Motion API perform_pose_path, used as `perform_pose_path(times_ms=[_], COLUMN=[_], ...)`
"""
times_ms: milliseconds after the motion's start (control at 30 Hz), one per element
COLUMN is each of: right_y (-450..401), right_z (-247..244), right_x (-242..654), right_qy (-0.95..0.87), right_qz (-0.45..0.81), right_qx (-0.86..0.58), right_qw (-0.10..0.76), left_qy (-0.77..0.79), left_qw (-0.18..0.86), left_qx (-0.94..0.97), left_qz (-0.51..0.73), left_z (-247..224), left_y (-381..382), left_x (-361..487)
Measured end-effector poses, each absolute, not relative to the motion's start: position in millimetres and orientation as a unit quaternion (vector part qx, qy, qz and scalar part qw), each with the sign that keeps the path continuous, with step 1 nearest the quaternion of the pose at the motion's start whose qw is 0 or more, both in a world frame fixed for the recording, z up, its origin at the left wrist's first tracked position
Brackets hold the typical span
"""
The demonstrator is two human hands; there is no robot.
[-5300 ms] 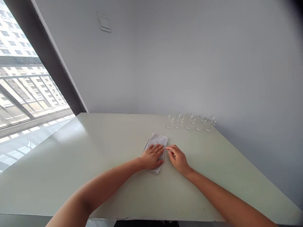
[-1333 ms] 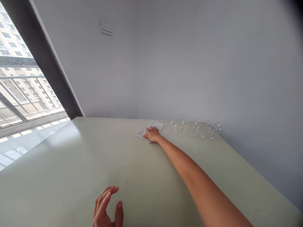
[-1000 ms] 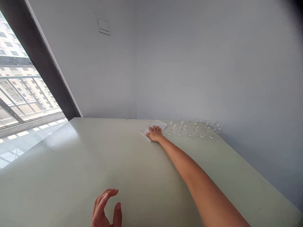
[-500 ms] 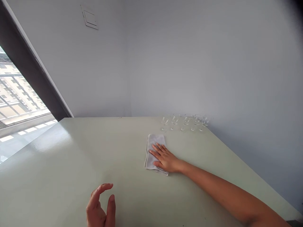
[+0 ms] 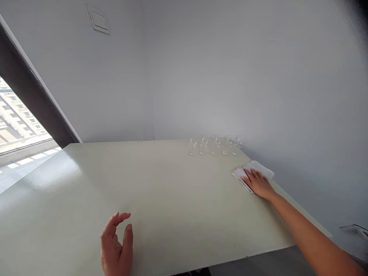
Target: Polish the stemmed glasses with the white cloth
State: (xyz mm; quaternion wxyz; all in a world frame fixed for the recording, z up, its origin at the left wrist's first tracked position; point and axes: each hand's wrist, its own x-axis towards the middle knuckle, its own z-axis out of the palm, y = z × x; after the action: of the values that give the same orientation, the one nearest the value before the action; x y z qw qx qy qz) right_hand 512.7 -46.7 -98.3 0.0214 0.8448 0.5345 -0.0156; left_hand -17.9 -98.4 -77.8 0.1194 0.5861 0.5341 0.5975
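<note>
A folded light grey cloth (image 5: 263,168) lies on the pale green table by its right edge, against the wall. My right hand (image 5: 258,184) rests flat on top of it, fingers spread and pressed to the fabric. Part of the cloth is hidden under the palm. Off to the left, my left hand (image 5: 116,243) is held above the table near its front. Its thumb and index finger curve apart with nothing between them. Several clear stemmed glasses (image 5: 204,142) stand upright in a row at the far right corner, beyond the cloth.
The glossy table (image 5: 138,184) meets a grey wall (image 5: 207,76) at the back and right. A window (image 5: 17,119) with a dark frame is at the left. A wall switch (image 5: 99,20) is high up. Small dark specks dot the front edge.
My right hand has slid the cloth rightward across the table to its right edge, and the cloth has turned. My left hand keeps its curved shape. The view has shifted slightly.
</note>
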Motion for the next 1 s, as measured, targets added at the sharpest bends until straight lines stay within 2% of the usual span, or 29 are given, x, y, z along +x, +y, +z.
perform_pose_path(times_ms=[233, 433, 533, 667, 733, 800, 867, 933, 1000], right_y=[-124.2, -136.4, -134.5, -130.2, -117.4, -89.3, -45.5, 7.4, 59.4], right_z=[-109.2, -110.9, -102.9, -77.2, -60.8, -47.2, -40.4, -41.6, -48.4], right_x=[500.4, 425.8, 377.0, 321.1, 304.6, 297.6, 298.9, 305.0, 311.7], right_qy=[0.414, 0.540, 0.627, 0.737, 0.776, 0.769, 0.686, 0.514, 0.453], right_qz=[0.021, 0.078, 0.029, -0.123, -0.189, -0.228, -0.263, -0.351, -0.354], right_qx=[0.910, 0.838, 0.778, 0.663, 0.596, 0.569, 0.594, 0.625, 0.639], right_qw=[0.011, 0.029, 0.012, -0.039, -0.087, -0.178, -0.327, -0.471, -0.512], left_qy=[0.530, 0.554, 0.563, 0.578, 0.580, 0.574, 0.570, 0.579, 0.595], left_qw=[0.125, 0.149, 0.154, 0.165, 0.168, 0.167, 0.167, 0.169, 0.172], left_qx=[0.592, 0.577, 0.568, 0.558, 0.553, 0.550, 0.551, 0.552, 0.550], left_qz=[0.595, 0.581, 0.580, 0.573, 0.575, 0.583, 0.586, 0.576, 0.560], left_z=[-79.1, -81.9, -82.9, -83.1, -83.0, -82.6, -81.3, -79.6, -78.4], left_y=[-97.3, -97.4, -98.4, -99.2, -98.5, -97.5, -96.8, -96.7, -96.9], left_x=[-12.5, -11.7, -12.9, -13.2, -12.9, -12.5, -12.2, -12.2, -12.3])
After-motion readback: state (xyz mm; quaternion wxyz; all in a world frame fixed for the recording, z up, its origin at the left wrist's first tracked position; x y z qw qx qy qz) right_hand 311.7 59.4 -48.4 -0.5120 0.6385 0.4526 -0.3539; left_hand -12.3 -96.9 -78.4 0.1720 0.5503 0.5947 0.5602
